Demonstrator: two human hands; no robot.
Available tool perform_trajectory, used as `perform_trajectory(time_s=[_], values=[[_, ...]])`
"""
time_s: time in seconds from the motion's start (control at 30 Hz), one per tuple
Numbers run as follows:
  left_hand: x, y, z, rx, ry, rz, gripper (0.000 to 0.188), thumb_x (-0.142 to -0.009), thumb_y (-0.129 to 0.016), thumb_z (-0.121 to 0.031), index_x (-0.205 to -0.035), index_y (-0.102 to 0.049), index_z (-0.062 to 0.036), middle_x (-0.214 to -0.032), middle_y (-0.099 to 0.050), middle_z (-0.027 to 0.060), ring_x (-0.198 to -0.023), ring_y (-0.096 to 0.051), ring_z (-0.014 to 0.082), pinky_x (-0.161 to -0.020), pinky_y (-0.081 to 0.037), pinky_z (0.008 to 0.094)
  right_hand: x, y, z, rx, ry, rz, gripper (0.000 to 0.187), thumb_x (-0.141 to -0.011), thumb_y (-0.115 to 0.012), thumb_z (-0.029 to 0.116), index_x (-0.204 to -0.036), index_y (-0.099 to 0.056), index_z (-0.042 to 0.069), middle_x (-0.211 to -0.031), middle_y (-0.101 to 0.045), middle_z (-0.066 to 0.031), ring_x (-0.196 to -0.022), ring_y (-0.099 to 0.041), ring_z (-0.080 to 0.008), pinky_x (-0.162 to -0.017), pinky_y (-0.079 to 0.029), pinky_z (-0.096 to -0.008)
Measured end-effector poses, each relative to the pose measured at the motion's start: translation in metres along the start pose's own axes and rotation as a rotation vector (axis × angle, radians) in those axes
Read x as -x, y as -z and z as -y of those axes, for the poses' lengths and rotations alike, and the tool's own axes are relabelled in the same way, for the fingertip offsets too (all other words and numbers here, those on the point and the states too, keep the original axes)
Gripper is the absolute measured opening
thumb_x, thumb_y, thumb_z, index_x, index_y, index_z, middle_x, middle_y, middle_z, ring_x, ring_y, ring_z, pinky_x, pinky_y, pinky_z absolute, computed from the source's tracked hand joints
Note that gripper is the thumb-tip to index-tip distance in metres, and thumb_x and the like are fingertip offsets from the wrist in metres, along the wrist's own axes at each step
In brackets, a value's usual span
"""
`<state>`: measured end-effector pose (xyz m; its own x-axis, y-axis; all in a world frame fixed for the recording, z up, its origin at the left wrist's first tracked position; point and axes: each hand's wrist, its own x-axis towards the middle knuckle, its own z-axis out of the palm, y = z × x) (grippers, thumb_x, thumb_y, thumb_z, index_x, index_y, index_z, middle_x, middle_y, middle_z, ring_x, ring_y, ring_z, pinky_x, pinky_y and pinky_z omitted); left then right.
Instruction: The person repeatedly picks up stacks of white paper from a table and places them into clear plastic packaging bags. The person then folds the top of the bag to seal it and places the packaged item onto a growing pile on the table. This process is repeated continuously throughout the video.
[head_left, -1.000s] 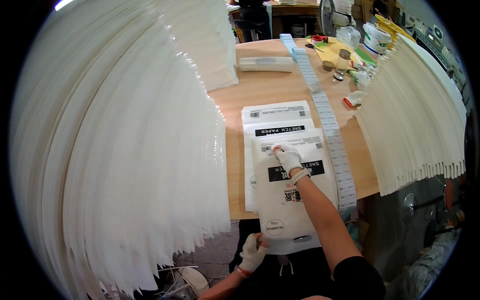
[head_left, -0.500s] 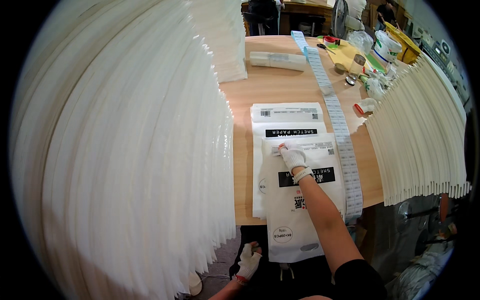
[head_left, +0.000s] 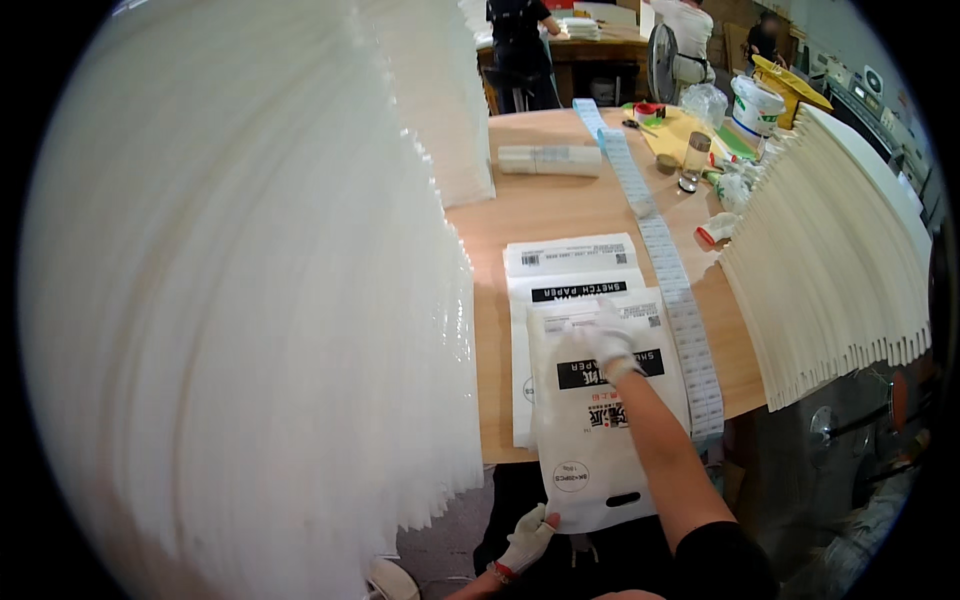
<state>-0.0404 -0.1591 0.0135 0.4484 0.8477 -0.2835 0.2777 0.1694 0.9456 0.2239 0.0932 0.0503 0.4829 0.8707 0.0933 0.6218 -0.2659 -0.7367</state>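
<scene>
A white plastic packaging bag (head_left: 620, 440) with black printed bands and a dark handle slot lies before me, its near end overhanging the table edge. Its near left corner is pinched by my left hand (head_left: 528, 540), in a white glove with bare fingertips. My right hand (head_left: 608, 340), gloved too, is over the far part of this bag; motion smears its fingers. A small pale label (head_left: 555, 326) shows near the bag's far left corner. Underneath, more of the same bags (head_left: 570, 258) stick out at the far and left sides.
Tall stacks of white plastic sheets or bags (head_left: 260, 300) fill the left; another fanned stack (head_left: 840, 260) stands right. A long label strip (head_left: 672, 280) runs along the table (head_left: 495, 370). Farther back are a clear plastic roll (head_left: 550, 160), scissors (head_left: 632, 124), a glass jar (head_left: 693, 165) and other people.
My left hand has come up and right to the bag's near left corner and taken hold. My right hand has shifted slightly right from the label. The head view has tilted up.
</scene>
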Motion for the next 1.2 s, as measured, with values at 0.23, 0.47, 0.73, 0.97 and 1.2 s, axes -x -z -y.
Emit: perform_trajectory(time_s=[0.23,0.47,0.73,0.97,1.2], values=[[-0.040,0.022,-0.115,-0.023,-0.636,0.097,0.027,-0.089,-0.050,-0.017,-0.108,-0.054,0.0034,-0.096,-0.058,0.0176,-0.083,-0.059,0.0277,-0.076,-0.047,0.0296,0.189,0.161,-0.084,0.268,-0.264,0.149,0.038,-0.083,-0.054,0.020,-0.114,-0.047,-0.001,-0.095,-0.058,-0.0215,-0.079,-0.058,-0.0357,-0.071,-0.047,-0.0423],[0.026,0.032,-0.296,-0.619,-1.163,0.221,0.007,-0.079,-0.057,-0.010,-0.081,-0.055,-0.0031,-0.076,-0.052,0.0121,-0.068,-0.054,0.0303,-0.058,-0.043,0.0356,0.232,0.110,-0.044,-1.216,-0.059,-0.031,0.039,-0.085,-0.048,0.000,-0.124,-0.042,-0.001,-0.105,-0.055,-0.0081,-0.090,-0.054,-0.0138,-0.076,-0.045,-0.0257],[0.174,0.151,-0.434,-0.046,-1.404,-0.339,0.029,-0.085,-0.044,-0.009,-0.111,-0.046,0.0045,-0.097,-0.058,0.0149,-0.077,-0.059,0.0201,-0.070,-0.051,0.0310,0.152,0.306,0.266,-1.061,0.528,0.307,0.035,-0.089,-0.052,0.014,-0.120,-0.051,-0.001,-0.104,-0.056,-0.0028,-0.092,-0.052,-0.0065,-0.081,-0.044,-0.0193],[0.199,0.307,-0.505,0.394,-1.135,-0.742,0.028,-0.091,-0.034,-0.014,-0.105,-0.049,0.0067,-0.101,-0.057,0.0173,-0.093,-0.060,0.0250,-0.081,-0.054,0.0366,0.122,0.296,0.445,-0.884,0.856,0.576,0.034,-0.087,-0.054,0.031,-0.097,-0.060,0.000,-0.075,-0.059,-0.0053,-0.060,-0.057,-0.0124,-0.052,-0.049,-0.0245],[0.170,0.441,-0.366,0.436,-1.004,-0.340,0.020,-0.089,-0.049,-0.027,-0.089,-0.052,-0.0064,-0.075,-0.057,-0.0002,-0.058,-0.054,0.0136,-0.050,-0.045,0.0216,0.124,0.266,0.446,-0.598,0.884,0.366,0.050,-0.086,-0.045,0.050,-0.088,-0.065,0.004,-0.063,-0.057,-0.0061,-0.050,-0.057,-0.0143,-0.054,-0.048,-0.0258]])
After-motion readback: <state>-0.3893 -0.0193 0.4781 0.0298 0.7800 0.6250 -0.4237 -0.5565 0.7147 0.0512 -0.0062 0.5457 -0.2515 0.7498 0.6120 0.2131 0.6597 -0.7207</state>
